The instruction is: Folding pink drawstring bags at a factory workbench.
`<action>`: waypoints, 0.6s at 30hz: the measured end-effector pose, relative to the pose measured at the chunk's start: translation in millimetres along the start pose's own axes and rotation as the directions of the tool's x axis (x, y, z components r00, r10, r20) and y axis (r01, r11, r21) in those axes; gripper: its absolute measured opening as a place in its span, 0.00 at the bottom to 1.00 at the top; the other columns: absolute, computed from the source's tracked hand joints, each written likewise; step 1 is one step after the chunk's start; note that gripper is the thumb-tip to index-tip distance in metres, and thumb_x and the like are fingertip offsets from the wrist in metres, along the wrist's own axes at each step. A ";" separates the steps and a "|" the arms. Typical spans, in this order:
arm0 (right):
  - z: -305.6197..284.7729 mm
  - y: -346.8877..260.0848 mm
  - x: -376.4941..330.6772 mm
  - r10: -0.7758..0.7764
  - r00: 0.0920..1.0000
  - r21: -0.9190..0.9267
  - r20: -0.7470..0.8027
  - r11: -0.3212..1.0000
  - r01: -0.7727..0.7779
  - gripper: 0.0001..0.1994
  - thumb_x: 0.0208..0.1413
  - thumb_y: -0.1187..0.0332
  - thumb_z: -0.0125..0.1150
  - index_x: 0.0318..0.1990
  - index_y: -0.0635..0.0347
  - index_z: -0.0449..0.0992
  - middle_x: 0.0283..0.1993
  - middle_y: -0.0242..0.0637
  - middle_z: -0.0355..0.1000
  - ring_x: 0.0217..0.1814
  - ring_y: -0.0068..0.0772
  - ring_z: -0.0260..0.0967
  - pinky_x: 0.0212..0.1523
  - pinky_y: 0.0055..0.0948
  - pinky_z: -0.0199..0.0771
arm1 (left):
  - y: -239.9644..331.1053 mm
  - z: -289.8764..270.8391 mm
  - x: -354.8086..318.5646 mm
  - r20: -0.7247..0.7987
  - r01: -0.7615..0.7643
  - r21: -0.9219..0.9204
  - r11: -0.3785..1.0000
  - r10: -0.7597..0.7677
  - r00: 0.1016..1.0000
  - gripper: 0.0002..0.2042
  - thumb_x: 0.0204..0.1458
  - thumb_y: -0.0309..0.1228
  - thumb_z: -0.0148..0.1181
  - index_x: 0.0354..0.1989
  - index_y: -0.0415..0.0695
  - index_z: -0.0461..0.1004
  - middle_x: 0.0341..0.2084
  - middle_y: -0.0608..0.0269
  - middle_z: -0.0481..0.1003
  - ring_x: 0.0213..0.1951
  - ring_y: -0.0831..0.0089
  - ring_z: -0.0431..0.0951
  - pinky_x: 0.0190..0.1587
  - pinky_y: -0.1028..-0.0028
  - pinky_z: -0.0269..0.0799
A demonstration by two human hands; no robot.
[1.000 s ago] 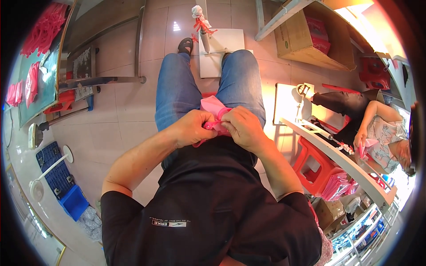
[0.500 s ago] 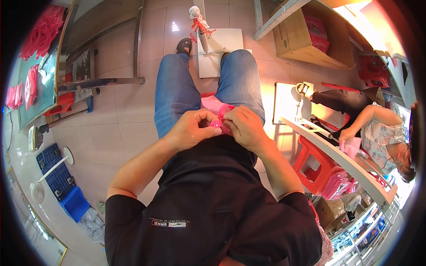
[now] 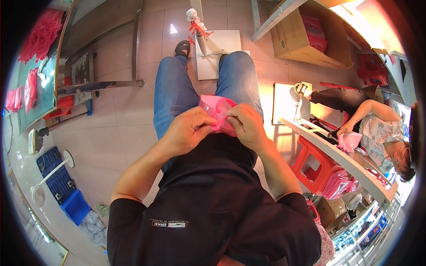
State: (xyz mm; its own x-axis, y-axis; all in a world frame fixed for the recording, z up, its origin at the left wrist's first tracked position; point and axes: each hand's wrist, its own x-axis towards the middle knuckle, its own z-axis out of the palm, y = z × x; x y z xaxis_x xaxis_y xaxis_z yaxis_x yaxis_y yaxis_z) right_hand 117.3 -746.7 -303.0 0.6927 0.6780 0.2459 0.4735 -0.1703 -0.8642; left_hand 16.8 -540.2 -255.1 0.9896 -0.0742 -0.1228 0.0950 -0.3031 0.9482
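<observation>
Beige floor tiles (image 3: 120,128) fill the workroom, seen from above a seated person in blue jeans and a black shirt. At far left lie a green table (image 3: 33,88) with red pieces and a blue crate (image 3: 73,206) on the floor. Over the lap, the left hand (image 3: 188,131) pinches the near edge of a pink plastic bag (image 3: 215,108), and the right hand (image 3: 246,126) pinches the same edge just beside it. At right, a co-worker's hand (image 3: 344,129) holds another pink bag (image 3: 350,141) above a red stool (image 3: 313,162).
</observation>
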 end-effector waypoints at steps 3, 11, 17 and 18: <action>-1.3 -19.7 9.2 -0.091 0.986 -0.092 -0.142 0.993 0.078 0.12 0.47 0.77 0.71 0.40 0.61 0.77 0.35 0.40 0.73 0.38 0.43 0.72 0.40 0.36 0.72 | 0.8 1.8 0.8 -0.083 0.095 0.007 0.995 -0.094 0.992 0.06 0.56 0.23 0.64 0.41 0.38 0.80 0.31 0.61 0.74 0.33 0.70 0.74 0.37 0.74 0.70; 0.7 -37.5 1.0 -0.184 0.983 -0.076 0.001 0.980 0.183 0.16 0.43 0.79 0.74 0.41 0.61 0.77 0.36 0.39 0.74 0.33 0.38 0.73 0.34 0.33 0.74 | 10.6 7.7 2.5 -0.081 0.076 0.047 0.996 -0.072 0.994 0.06 0.55 0.27 0.65 0.40 0.42 0.80 0.28 0.57 0.74 0.32 0.61 0.75 0.36 0.66 0.71; -0.9 -31.2 0.2 -0.035 0.998 0.190 -0.050 0.981 0.044 0.08 0.53 0.80 0.68 0.38 0.61 0.77 0.33 0.39 0.74 0.31 0.34 0.73 0.32 0.28 0.72 | 15.4 6.7 2.1 -0.063 0.084 0.053 0.995 -0.081 0.995 0.07 0.55 0.25 0.64 0.42 0.41 0.79 0.30 0.56 0.75 0.33 0.60 0.76 0.38 0.66 0.72; -1.2 -29.3 0.5 -0.045 0.998 0.213 -0.053 0.975 0.055 0.07 0.55 0.80 0.66 0.39 0.62 0.76 0.34 0.39 0.74 0.32 0.32 0.72 0.33 0.27 0.72 | 13.5 6.9 2.4 -0.060 0.082 0.051 0.995 -0.079 0.995 0.07 0.55 0.25 0.64 0.42 0.41 0.79 0.30 0.56 0.75 0.33 0.60 0.76 0.38 0.66 0.72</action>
State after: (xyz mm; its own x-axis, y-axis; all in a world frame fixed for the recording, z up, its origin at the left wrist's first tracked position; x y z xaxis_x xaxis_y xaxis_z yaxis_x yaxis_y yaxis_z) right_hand 104.5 -742.2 -277.0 0.6986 0.6461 0.3075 0.3842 0.0238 -0.9229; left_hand 19.7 -551.0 -244.6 0.9838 0.0067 -0.1792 0.1698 -0.3565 0.9187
